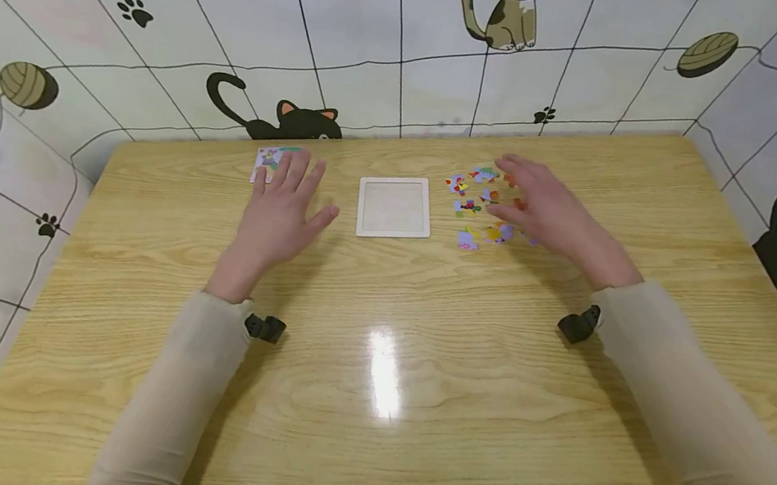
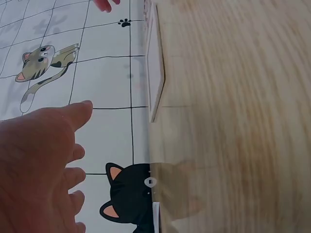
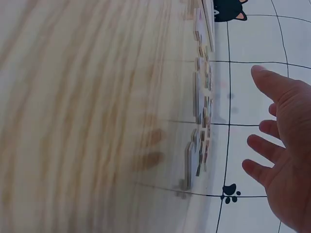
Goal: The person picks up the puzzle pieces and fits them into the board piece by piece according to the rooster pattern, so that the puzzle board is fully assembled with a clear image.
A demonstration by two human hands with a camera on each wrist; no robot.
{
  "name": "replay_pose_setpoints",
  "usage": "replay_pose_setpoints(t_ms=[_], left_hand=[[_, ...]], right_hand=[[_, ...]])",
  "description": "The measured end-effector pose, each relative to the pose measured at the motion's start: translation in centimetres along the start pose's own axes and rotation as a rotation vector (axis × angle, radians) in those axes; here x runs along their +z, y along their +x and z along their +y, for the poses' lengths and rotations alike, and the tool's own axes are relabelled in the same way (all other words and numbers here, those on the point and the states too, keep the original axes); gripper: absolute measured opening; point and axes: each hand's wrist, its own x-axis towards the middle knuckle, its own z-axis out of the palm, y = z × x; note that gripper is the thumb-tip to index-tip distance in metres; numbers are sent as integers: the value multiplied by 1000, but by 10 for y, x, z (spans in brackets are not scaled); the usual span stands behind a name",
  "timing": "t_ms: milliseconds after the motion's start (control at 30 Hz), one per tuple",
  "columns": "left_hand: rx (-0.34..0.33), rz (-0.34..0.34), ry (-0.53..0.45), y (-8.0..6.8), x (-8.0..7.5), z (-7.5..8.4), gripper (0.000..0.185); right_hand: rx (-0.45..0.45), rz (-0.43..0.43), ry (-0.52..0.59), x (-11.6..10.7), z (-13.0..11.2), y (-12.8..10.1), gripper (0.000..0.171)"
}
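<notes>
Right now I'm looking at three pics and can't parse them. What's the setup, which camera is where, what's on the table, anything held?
No machine here: a person works with two bare hands. The wide picture comes from a camera on the head, looking down at a wooden table. The other two come from cameras strapped to each wrist, so they look sideways along the tabletop. On the table lie a white square tray, loose colourful puzzle pieces to its right, and a small picture card to its left. The left hand is spread open near the card. The right hand is open above the pieces. Neither holds anything.
</notes>
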Motion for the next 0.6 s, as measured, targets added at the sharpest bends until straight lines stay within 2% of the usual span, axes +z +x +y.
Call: replay_pose_setpoints(t_ms=[233, 333, 600], left_hand=[[89, -47, -89, 8, 14, 4, 73], [115, -62, -101, 12, 20, 5, 73], [115, -127, -124, 19, 28, 3, 72]], right_hand=[[-35, 20, 97, 12, 0, 19, 52], [-31, 25, 131, 17, -2, 26, 48], [49, -20, 182, 19, -4, 45, 49]])
